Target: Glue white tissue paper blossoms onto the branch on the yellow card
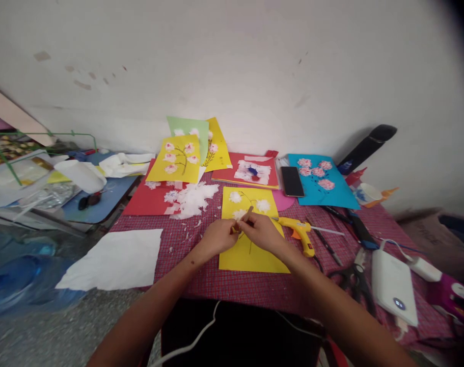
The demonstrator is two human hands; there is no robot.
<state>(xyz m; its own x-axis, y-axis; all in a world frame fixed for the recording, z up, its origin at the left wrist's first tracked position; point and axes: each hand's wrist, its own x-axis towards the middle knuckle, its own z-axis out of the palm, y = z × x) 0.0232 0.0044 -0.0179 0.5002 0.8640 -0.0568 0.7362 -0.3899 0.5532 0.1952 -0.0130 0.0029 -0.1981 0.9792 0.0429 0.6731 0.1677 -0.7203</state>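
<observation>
A yellow sheet (254,261) lies in front of me with white tufted flowers (263,205) and a thin drawn branch on it. Over its middle, my left hand (221,235) and my right hand (262,232) meet fingertip to fingertip. A short flat brown strip (249,210) sticks up from the pinched fingers of my right hand. My left fingers are pressed together too; what they pinch is hidden. Close by my right hand, a yellow glue gun (301,232) lies on its side, with a pale glue stick (331,231) out of its back.
Torn white paper (195,199) lies on a red sheet (140,200) at left, near a white cloth-like sheet (117,260). Finished-looking flower cards (174,160) lean behind. On the right are a phone (292,181), a blue card (346,196), scissors (356,280) and a power bank (394,283).
</observation>
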